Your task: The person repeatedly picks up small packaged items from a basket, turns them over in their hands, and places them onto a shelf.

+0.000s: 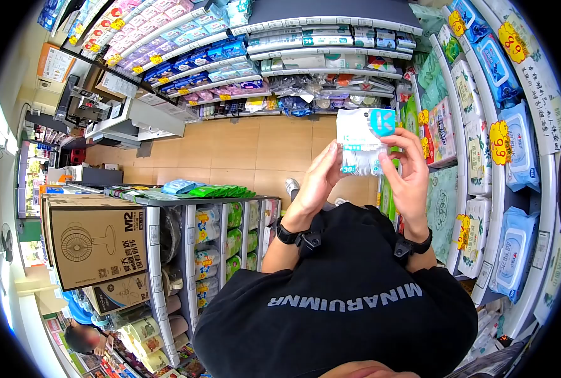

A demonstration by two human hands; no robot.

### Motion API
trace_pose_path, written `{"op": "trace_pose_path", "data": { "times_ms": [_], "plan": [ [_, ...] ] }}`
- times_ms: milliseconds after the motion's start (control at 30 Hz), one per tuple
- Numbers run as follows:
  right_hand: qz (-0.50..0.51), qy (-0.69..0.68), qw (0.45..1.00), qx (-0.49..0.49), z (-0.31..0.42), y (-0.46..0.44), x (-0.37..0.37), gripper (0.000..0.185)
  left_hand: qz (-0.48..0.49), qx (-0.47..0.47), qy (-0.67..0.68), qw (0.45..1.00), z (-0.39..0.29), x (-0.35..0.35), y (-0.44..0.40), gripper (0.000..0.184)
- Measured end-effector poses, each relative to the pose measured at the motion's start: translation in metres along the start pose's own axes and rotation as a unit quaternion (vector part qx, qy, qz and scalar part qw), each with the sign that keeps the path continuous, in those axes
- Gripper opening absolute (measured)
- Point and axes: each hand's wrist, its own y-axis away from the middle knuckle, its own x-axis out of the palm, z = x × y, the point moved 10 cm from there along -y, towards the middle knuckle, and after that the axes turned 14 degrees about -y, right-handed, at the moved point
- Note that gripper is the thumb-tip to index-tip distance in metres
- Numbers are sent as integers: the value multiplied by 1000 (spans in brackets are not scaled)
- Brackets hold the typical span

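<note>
A white and teal package is held up in front of my chest, over the tiled aisle. My right hand grips its right side, with the thumb on the front and the fingers round the upper right edge. At its left side my left hand touches the edge, the fingers close together. Both wrists carry black bands. The package is upright, its teal logo at the top right and a "30" mark at the lower left.
Shelves of packaged goods run across the back. Wet-wipe packs fill the right shelves. On the left, a fan carton stands on a shelf unit. Another person is at the lower left. Tiled floor shows between the shelves.
</note>
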Motion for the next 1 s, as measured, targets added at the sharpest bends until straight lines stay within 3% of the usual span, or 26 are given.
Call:
{"op": "trace_pose_path", "data": {
  "times_ms": [267,333,400,733,1000],
  "plan": [
    [28,135,990,-28,7,-3,4,33,72,7,-19,997,5,12,-1,52],
    [35,150,988,-25,5,-2,5,32,51,0,-57,997,8,9,-3,42],
    [64,37,997,36,-7,-1,12,34,35,10,-89,995,4,10,-4,40],
    [89,-65,990,83,-16,6,22,39,-23,21,-174,984,4,1,-10,37],
    [-10,-227,964,136,-49,9,-8,31,-79,69,-219,970,-2,-16,-9,33]
  ]
}}
